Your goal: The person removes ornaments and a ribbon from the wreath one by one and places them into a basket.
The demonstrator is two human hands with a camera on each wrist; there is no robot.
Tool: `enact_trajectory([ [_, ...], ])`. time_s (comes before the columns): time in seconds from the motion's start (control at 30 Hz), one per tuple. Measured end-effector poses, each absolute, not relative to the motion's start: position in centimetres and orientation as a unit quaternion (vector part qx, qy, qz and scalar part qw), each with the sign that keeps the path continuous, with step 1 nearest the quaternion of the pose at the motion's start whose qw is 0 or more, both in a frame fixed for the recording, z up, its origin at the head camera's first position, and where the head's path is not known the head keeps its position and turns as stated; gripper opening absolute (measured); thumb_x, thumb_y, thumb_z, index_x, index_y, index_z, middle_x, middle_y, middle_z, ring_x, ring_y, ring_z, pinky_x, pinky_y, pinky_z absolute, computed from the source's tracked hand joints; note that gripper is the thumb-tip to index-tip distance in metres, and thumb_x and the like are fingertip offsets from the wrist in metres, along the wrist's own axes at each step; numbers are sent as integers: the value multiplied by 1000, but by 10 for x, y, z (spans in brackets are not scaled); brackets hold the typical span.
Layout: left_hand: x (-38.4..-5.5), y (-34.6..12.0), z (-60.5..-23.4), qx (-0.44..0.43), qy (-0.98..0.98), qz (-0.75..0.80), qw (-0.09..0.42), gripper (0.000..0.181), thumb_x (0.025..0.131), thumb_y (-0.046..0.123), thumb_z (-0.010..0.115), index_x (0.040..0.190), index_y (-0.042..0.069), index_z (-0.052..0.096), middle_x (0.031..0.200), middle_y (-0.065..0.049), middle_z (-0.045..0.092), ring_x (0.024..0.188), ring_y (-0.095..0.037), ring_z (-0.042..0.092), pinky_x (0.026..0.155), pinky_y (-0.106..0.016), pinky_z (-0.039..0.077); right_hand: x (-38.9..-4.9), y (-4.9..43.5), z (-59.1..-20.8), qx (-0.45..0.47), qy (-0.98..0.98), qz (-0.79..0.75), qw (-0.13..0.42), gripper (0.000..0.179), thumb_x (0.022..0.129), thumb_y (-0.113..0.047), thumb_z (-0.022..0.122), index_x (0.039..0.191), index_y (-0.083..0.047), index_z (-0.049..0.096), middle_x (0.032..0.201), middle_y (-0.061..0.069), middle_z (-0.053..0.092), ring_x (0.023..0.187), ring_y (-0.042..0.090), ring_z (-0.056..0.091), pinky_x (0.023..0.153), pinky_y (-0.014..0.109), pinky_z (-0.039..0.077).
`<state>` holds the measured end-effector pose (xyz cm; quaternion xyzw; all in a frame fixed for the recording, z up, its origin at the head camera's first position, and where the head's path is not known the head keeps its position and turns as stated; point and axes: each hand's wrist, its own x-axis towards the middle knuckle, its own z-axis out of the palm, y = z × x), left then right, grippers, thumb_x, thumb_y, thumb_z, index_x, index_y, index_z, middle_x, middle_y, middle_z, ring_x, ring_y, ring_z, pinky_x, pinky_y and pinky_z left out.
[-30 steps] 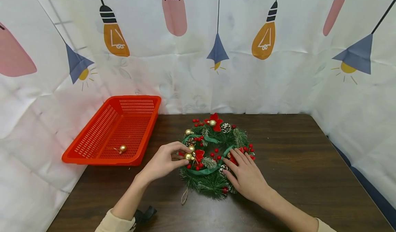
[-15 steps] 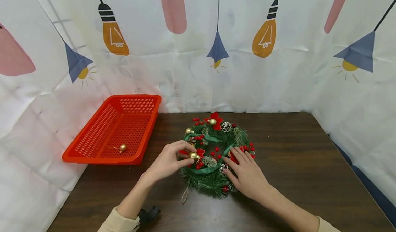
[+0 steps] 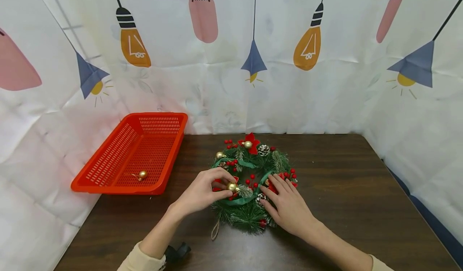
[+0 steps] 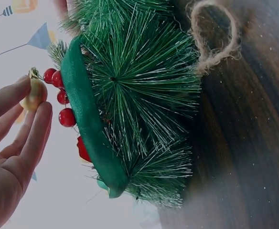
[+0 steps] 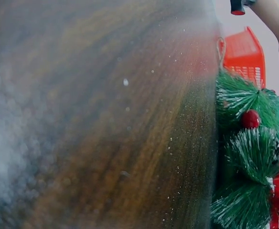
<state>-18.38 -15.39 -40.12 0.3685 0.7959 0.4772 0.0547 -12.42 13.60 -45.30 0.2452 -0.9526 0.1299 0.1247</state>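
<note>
A green Christmas wreath [image 3: 249,219] with red berries, pinecones, red flowers and a green ribbon [image 4: 84,95] lies on the table. My left hand [image 3: 204,188] pinches a gold bauble [image 4: 34,95] between thumb and fingers, over the wreath's left side. In the left wrist view the bauble's cap points up, close to the red berries [image 4: 58,78]. My right hand [image 3: 287,204] rests with fingers spread on the wreath's right side, over a red flower and beside a pinecone [image 3: 261,199]. Two more gold baubles sit on the wreath's upper left and top.
A red plastic basket [image 3: 168,174] stands at the back left of the dark wooden table [image 3: 347,206], with one gold bauble [image 3: 142,175] inside. A twine loop [image 3: 215,231] sticks out from the wreath's near edge. A printed curtain [image 3: 217,94] hangs behind the table.
My left hand has moved a little to the right across the wreath, carrying the gold bauble towards the frosted sprig. The right hand stays in place on the wreath.
</note>
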Motion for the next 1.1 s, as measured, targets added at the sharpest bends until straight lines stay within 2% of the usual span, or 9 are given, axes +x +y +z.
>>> enact_trajectory([
  [0.43,-173,-152,-399,368,783,496,74,29,88,6,83,113,16,72,112,6,67,96,-19,67,84,-32,59,-123,138,-454,236,-955,132,123,58,103,-45,61,145,-6,59,154,18,47,147,38,36,117,58,29],
  [0.7,-172,-154,-399,363,796,480,61,28,88,6,82,115,10,73,112,5,67,95,-19,68,82,-31,60,-123,138,-454,234,-954,133,128,63,102,-46,61,147,-3,55,155,17,47,147,37,36,118,56,29],
  [1.1,-177,-154,-405,349,813,465,47,27,90,10,82,115,10,74,112,3,69,94,-18,69,83,-31,59,-122,137,-453,236,-953,136,130,61,102,-44,62,146,-3,56,153,18,48,146,38,37,117,57,29],
])
